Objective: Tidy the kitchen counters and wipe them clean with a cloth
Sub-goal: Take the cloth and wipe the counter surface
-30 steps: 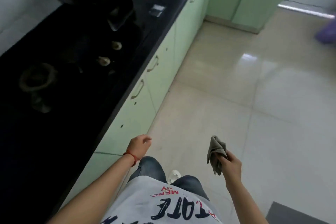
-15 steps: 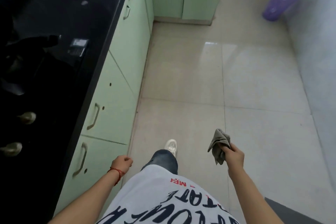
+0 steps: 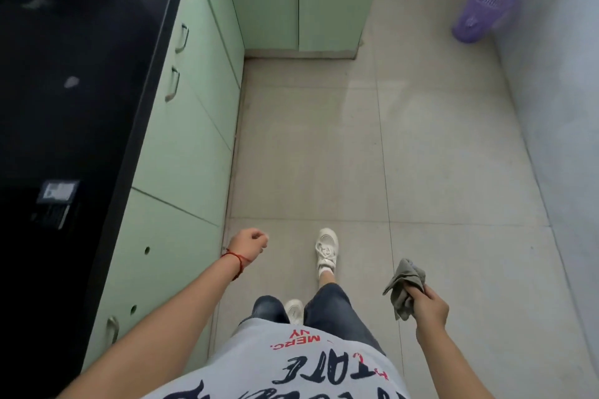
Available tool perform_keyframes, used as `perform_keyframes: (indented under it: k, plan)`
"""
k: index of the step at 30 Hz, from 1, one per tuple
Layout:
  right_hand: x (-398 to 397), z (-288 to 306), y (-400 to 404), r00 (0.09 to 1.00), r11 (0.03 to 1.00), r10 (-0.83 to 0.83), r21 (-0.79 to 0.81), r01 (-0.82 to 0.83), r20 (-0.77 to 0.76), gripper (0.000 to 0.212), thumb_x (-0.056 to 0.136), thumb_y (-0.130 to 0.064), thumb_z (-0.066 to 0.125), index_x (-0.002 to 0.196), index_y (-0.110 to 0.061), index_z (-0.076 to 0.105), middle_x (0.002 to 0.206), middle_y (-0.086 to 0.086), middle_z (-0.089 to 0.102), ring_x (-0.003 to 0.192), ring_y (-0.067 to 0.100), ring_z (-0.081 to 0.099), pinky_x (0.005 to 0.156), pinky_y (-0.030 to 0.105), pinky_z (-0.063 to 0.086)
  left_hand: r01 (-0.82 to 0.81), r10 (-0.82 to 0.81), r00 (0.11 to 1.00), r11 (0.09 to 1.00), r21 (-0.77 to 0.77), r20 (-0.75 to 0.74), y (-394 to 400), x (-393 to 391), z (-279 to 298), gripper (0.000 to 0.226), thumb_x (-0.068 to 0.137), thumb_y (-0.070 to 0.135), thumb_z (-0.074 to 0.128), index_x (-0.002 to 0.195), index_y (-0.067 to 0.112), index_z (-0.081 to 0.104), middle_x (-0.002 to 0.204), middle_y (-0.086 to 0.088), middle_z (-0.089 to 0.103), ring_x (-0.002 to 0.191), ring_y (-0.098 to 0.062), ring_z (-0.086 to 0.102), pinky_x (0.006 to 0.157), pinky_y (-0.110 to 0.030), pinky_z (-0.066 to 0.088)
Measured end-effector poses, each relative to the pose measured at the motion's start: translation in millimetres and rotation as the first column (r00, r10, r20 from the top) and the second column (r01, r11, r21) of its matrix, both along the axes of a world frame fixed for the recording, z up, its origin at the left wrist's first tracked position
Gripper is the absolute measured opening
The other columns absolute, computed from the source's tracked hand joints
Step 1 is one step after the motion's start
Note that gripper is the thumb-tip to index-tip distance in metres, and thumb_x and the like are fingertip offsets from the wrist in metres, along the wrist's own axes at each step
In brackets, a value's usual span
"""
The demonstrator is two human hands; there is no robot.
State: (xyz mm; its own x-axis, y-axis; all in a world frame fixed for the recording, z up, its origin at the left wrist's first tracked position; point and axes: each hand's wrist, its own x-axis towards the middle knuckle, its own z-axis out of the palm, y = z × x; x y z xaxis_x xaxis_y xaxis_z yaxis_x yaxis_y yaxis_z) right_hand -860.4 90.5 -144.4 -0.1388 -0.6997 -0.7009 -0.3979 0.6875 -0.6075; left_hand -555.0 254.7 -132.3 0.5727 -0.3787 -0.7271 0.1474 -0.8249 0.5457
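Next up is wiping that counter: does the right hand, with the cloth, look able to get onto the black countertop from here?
Probably not yet: the right hand holds the cloth over the floor, with the body between it and the black countertop.

counter (image 3: 81,74) cut off left; cloth (image 3: 402,288) partly hidden by fingers (image 3: 421,296)

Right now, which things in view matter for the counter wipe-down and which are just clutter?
Job:
cloth, bunched in right hand
black counter
left hand, empty, loosely curled

Just lying about:
purple bin in far corner
green cabinets
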Motion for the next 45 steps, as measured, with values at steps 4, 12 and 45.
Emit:
perform_keyframes:
  k: [4,12,45]
  plan:
    - [38.8,-6.2,-70.0,1.0,1.0,0.008,0.0,-0.008,-0.006,0.007,0.08,-0.004,0.064,0.087,-0.006,0.065,0.061,0.006,0.048,0.059,0.018,0.038,0.059,0.03,0.034,-0.102,0.102,0.995,0.994,0.042,0.008,-40.8,38.8,-12.9,0.032,0.086,0.01,0.053,0.056,0.022,0.054,0.059,0.002,0.056,0.072,-0.022,0.055,0.065,-0.025,0.037]
    - [163.0,13.6,-207.7,0.986,0.988,0.15,-0.041,-0.147,0.069,0.03,0.08,-0.002,0.064,0.11,-0.007,0.065,0.064,0.004,0.053,0.059,0.016,0.043,0.058,0.028,0.037,-0.334,0.335,0.942,0.939,0.08,0.005,-84.8,108.8,-21.8,0.028,0.076,0.01,0.057,0.049,0.02,0.058,0.054,-0.002,0.059,0.074,-0.024,0.058,0.087,-0.047,0.052]
    - [807.8,63.3,-477.0,0.433,0.457,0.889,-0.298,-0.838,0.146,0.025,0.077,0.006,0.055,0.071,-0.014,0.067,0.049,-0.009,0.047,0.052,0.007,0.034,0.042,0.016,0.028,-0.715,0.721,0.692,0.692,-0.102,0.046,-352.1,535.8,37.7,0.027,0.089,0.01,0.051,0.067,0.024,0.058,0.066,0.006,0.06,0.063,-0.01,0.057,0.056,-0.011,0.047]
